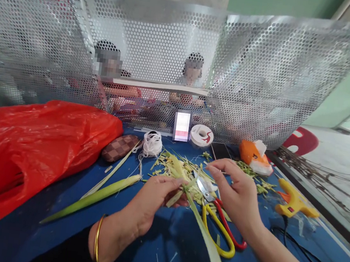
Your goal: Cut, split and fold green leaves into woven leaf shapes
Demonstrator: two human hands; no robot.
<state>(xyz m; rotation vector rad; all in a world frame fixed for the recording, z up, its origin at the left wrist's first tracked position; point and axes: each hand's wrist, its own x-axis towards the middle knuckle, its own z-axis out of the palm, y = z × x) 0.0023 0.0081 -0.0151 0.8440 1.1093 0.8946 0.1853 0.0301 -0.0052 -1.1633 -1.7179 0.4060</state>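
The left hand (149,204) holds a pale green leaf strip (205,234) at its upper end. The fingers (173,184) of this hand are closed together on the strip, thumb against the fingertips, and a short folded piece of the leaf comes out just under them. From this pinch the strip runs down and to the right over the blue surface (160,248), and its free end lies near the front edge. A gold bangle (97,240) sits on the left wrist.

The right hand (240,196) is just to the right of the pinch, above the surface. Its fingers (218,167) are apart and slightly bent, pointing to the left hand, and they are not closed on anything that I can see. The tip of the thumb is near the top of the strip, but I cannot tell if it touches. Under this hand lie the scissors (219,228) (one handle red, one yellow), with the blades partly hidden by the hand and the handles just beside the strip.

Behind both hands is a heap of leaf scraps (171,162). To the left lie a long green leaf (96,198), a red plastic bag (32,147) and a brown checked pouch (120,146). A ball of white thread (152,143) and a roll of tape (201,135) are further back, before a screen of perforated metal (265,74). A yellow glue gun (293,203) lies at the right.
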